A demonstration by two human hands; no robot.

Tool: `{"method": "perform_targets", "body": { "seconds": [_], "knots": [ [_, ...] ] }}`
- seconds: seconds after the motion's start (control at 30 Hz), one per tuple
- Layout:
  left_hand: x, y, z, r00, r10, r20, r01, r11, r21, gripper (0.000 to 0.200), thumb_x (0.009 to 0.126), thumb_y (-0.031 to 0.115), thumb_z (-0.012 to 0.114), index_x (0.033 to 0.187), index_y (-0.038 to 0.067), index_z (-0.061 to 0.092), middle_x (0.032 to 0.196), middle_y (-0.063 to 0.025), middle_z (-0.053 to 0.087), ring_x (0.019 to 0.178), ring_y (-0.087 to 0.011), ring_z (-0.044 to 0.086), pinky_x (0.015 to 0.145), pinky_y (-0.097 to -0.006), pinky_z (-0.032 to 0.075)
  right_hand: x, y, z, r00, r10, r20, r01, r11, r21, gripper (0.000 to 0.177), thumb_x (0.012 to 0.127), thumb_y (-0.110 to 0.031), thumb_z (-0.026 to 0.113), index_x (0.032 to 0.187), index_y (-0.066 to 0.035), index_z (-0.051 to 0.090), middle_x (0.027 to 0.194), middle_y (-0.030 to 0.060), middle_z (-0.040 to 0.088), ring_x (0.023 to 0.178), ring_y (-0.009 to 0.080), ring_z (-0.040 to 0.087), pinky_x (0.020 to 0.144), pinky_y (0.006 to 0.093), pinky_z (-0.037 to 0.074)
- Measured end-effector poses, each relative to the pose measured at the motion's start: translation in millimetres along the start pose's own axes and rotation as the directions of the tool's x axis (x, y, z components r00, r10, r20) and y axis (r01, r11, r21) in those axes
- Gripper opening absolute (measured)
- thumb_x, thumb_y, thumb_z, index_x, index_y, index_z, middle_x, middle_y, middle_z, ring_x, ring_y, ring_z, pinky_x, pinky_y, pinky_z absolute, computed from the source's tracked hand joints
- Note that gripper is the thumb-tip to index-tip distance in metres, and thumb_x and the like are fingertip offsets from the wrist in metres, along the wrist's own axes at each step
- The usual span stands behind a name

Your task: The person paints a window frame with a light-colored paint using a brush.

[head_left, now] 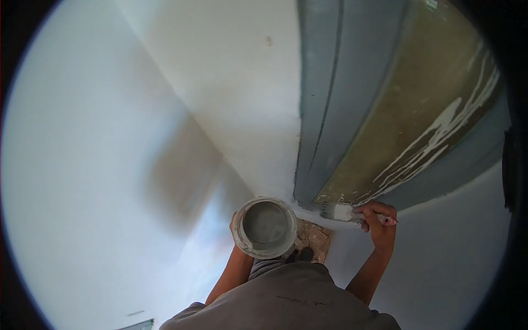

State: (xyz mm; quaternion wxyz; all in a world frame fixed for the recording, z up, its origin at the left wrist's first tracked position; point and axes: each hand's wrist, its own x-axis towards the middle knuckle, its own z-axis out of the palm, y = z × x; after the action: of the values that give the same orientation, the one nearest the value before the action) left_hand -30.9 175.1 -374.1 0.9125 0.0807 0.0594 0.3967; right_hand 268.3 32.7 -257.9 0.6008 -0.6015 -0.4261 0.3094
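My left hand (235, 226) supports a round white bucket (264, 227) at its left side; grey paint or a similar liquid lies inside it. Most of that hand's fingers are hidden behind the bucket. To the right, my right hand (378, 217) grips a wide paintbrush (345, 212) by its pinkish handle. The brush points left, its bristles at the lower end of a door-like panel (379, 126). The panel has a blue-grey frame and a yellowish-brown middle, with white streaks (434, 137) running over its right part.
Pale walls (236, 66) meet at a corner line left of the panel. Below the bucket and brush, a patch of rough brown floor (317, 237) shows beside dark footwear (304, 254). A greenish edge (142, 324) sits at the bottom left.
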Motion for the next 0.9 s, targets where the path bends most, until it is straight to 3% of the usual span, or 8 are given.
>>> {"method": "perform_targets", "body": {
  "seconds": [0.07,0.37,0.53,0.67,0.8,0.83,0.87,0.9],
  "knots": [
    [-8.3,9.0,-8.0,0.999,0.036,-0.016,-0.036,0.999,-0.014,0.048,0.091,0.042,0.071,0.127,0.015,0.058,0.137,-0.0146,0.053,0.135,-0.0409,0.044,0.102,-0.0637,0.046,9.3,-7.6,14.1,0.998,0.023,0.060,-0.019,0.998,-0.066,0.014,0.088,-0.008,0.069,0.080,0.004,0.073,0.065,0.0054,0.063,0.059,0.0095,0.054,0.050,0.0270,0.037],
    [6.0,94.7,-32.7,0.995,0.094,0.044,-0.093,0.995,-0.032,0.042,0.091,0.039,0.072,0.123,0.015,0.059,0.135,-0.0127,0.055,0.133,-0.0381,0.047,0.104,-0.0561,0.048,86.5,-9.6,114.2,0.935,-0.189,0.300,0.275,0.921,-0.278,0.012,0.085,-0.005,0.069,0.080,0.005,0.071,0.066,0.0079,0.062,0.060,0.0141,0.054,0.057,0.0301,0.040],
    [23.7,124.4,-36.8,0.996,0.049,0.080,-0.048,0.999,-0.014,0.039,0.091,0.039,0.072,0.121,0.016,0.060,0.134,-0.0120,0.056,0.132,-0.0370,0.048,0.104,-0.0528,0.050,100.8,-8.4,160.3,0.924,-0.185,0.336,0.272,0.933,-0.235,0.005,0.085,-0.002,0.071,0.085,0.004,0.072,0.072,0.0117,0.069,0.065,0.0180,0.060,0.065,0.0318,0.045],
    [34.3,124.6,-44.5,0.988,0.056,0.146,-0.055,0.998,-0.011,0.040,0.094,0.039,0.069,0.124,0.015,0.059,0.135,-0.0129,0.056,0.132,-0.0383,0.048,0.104,-0.0539,0.050,99.1,8.6,151.2,0.920,-0.157,0.360,0.254,0.937,-0.239,0.006,0.086,-0.002,0.071,0.089,0.002,0.074,0.077,0.0121,0.071,0.070,0.0188,0.064,0.067,0.0312,0.047],
    [34.6,113.1,-56.9,0.966,0.082,0.244,-0.080,0.997,-0.017,0.050,0.095,0.046,0.064,0.134,0.014,0.057,0.139,-0.0156,0.052,0.135,-0.0417,0.045,0.103,-0.0611,0.049,100.3,21.6,140.2,0.926,-0.100,0.365,0.197,0.950,-0.240,0.008,0.087,-0.003,0.071,0.092,0.001,0.074,0.080,0.0128,0.072,0.073,0.0193,0.066,0.070,0.0310,0.050],
    [31.0,104.4,-51.4,0.991,0.087,0.106,-0.121,0.919,0.375,0.054,0.095,0.049,0.062,0.136,0.014,0.056,0.141,-0.0162,0.051,0.135,-0.0423,0.044,0.103,-0.0637,0.048,103.0,25.1,137.6,0.921,-0.095,0.379,0.195,0.952,-0.234,0.009,0.087,-0.004,0.071,0.094,0.000,0.074,0.081,0.0130,0.073,0.073,0.0191,0.066,0.070,0.0309,0.050],
    [24.6,96.3,-43.5,0.989,0.145,-0.015,-0.091,0.695,0.714,0.058,0.095,0.052,0.059,0.138,0.014,0.055,0.142,-0.0168,0.049,0.136,-0.0430,0.043,0.102,-0.0663,0.047,102.4,28.4,135.8,0.913,-0.093,0.397,0.195,0.955,-0.224,0.010,0.087,-0.005,0.071,0.095,0.000,0.074,0.081,0.0132,0.073,0.073,0.0190,0.067,0.070,0.0308,0.051],
    [23.3,90.8,-64.6,0.985,0.167,-0.040,-0.117,0.822,0.557,0.061,0.095,0.055,0.057,0.139,0.012,0.054,0.144,-0.0171,0.048,0.137,-0.0435,0.042,0.101,-0.0687,0.047,99.7,29.2,136.0,0.918,-0.063,0.392,0.159,0.963,-0.218,0.012,0.087,-0.005,0.071,0.097,0.000,0.074,0.082,0.0130,0.073,0.073,0.0185,0.067,0.070,0.0305,0.051]
  ]
}}
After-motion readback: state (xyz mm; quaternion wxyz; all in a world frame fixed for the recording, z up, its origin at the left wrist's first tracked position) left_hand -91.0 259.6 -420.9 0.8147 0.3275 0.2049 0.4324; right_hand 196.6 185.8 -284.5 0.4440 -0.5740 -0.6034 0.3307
